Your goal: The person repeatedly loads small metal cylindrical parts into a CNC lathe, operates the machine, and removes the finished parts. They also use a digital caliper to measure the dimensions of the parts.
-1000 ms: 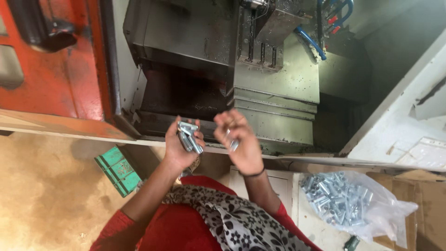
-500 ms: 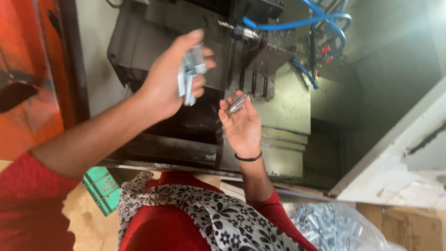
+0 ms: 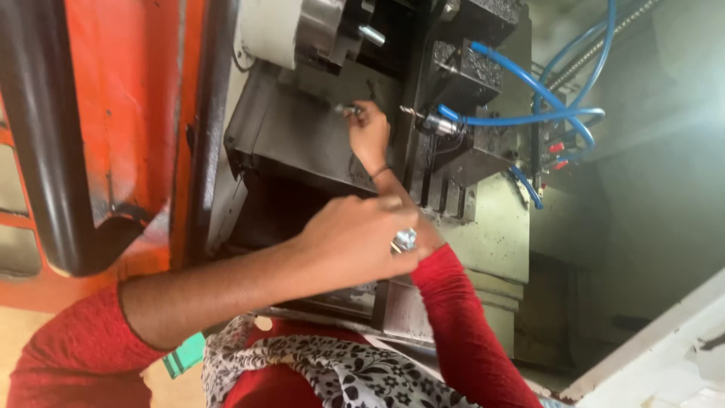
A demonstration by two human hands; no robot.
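My left hand (image 3: 361, 240) is closed around a bunch of small metal parts (image 3: 404, 241), held in front of my chest over my right forearm. My right hand (image 3: 368, 134) reaches up into the lathe and pinches one small metal part (image 3: 350, 110) at its fingertips, just below the chuck (image 3: 321, 30). A drill-like tool (image 3: 423, 119) on the black tool block (image 3: 483, 113) points toward my right hand. Both sleeves are red, and a black-and-white patterned scarf (image 3: 332, 370) hangs below.
An orange machine door (image 3: 113, 121) with a black handle (image 3: 45, 151) stands at the left. Blue air hoses (image 3: 544, 113) loop at the right. A green crate corner (image 3: 183, 355) shows below my left arm. A white ledge (image 3: 664, 355) sits bottom right.
My view has tilted up toward the chuck. My right hand has moved up into the machine with one part. My left hand has dropped lower, still closed on its parts.
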